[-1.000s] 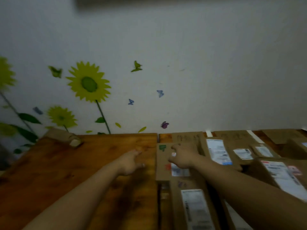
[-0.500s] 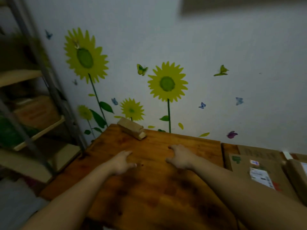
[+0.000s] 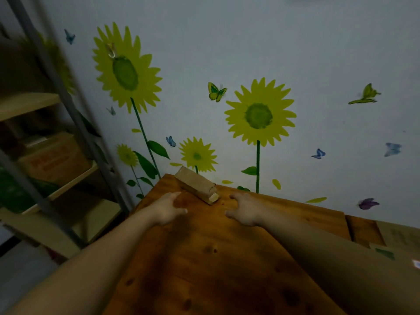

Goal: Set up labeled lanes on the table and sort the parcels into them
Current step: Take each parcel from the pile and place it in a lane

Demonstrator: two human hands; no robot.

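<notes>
My left hand [image 3: 169,209] and right hand [image 3: 246,210] are spread wide, empty, flanking the small parcel [image 3: 195,187] at the table's [image 3: 204,264] far edge; I judge they are set to clasp it.

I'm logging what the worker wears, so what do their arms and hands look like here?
The left hand and right hand wear no gloves. The left arm and right arm are bare to the frame edge, no sleeve in view. No watch or bracelet shows; rings cannot be told.

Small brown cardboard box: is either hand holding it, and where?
Nothing is held; the left hand and right hand are open beside the small brown cardboard box.
</notes>
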